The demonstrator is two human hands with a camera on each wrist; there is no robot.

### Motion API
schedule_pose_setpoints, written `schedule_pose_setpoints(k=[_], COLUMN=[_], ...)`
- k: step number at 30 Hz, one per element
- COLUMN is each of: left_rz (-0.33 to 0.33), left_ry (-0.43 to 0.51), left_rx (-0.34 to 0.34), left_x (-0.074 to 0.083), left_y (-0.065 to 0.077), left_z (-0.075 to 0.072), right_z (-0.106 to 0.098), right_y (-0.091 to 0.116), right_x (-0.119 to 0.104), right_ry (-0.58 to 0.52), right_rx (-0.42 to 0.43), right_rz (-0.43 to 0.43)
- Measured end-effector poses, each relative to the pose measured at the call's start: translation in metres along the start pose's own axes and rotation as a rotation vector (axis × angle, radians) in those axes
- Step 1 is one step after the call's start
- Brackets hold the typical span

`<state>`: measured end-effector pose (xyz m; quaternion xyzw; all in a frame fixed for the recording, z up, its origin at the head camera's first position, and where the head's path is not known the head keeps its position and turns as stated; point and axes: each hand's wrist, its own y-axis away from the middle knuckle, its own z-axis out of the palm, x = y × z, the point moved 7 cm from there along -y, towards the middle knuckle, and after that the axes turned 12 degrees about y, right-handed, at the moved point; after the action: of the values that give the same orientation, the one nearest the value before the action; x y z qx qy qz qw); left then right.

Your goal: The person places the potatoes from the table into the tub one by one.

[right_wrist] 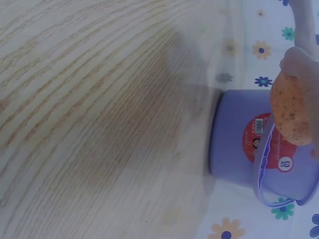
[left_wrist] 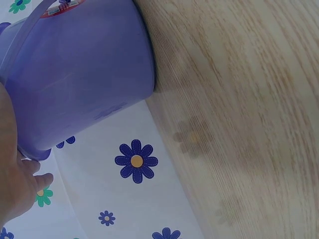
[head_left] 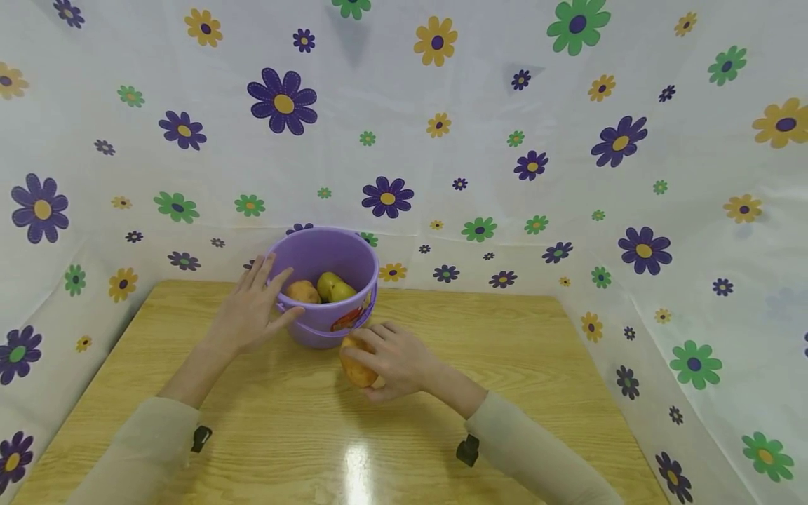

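Observation:
A purple bucket [head_left: 318, 319] with a thin handle and a red label stands upright toward the back left of the table. In it lie a yellow-green pear [head_left: 334, 288] and a tan, rounded potato-like piece [head_left: 303, 292]. My left hand [head_left: 246, 312] is at the bucket's left rim, fingers extended and spread, thumb toward the front. With my right hand [head_left: 400, 361] I grip a potato [head_left: 358, 365], orange-brown and oval, just in front of the bucket's lower right side. Its dark speckles show in the right wrist view, where the potato [right_wrist: 289, 109] overlaps the bucket.
The wooden table [head_left: 492, 351] extends to the right and toward me. Behind it and along both sides hangs a white cloth [head_left: 480, 168] printed with flowers, close behind the bucket. A dark strap piece [head_left: 468, 450] sits on the right sleeve.

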<state>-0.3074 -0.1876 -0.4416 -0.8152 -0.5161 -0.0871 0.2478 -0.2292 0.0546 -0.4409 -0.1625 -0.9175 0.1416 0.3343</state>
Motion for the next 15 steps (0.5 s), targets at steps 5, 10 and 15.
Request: schedule_pose_setpoints(k=[5,10,15], left_rz=[0.002,0.004,0.009], left_ry=[0.005,0.004,0.006], left_rx=[0.001,0.003,0.013], left_x=[0.000,0.000,0.001], left_y=[0.000,0.000,0.001], left_z=[0.000,0.000,0.000], right_z=[-0.007,-0.015,-0.023], right_y=[-0.004,-0.008,-0.012], right_x=[0.005,0.011,0.018], right_ry=[0.027,0.037,0.011], right_rx=[0.037,0.084,0.138], right_rz=[0.000,0.017,0.042])
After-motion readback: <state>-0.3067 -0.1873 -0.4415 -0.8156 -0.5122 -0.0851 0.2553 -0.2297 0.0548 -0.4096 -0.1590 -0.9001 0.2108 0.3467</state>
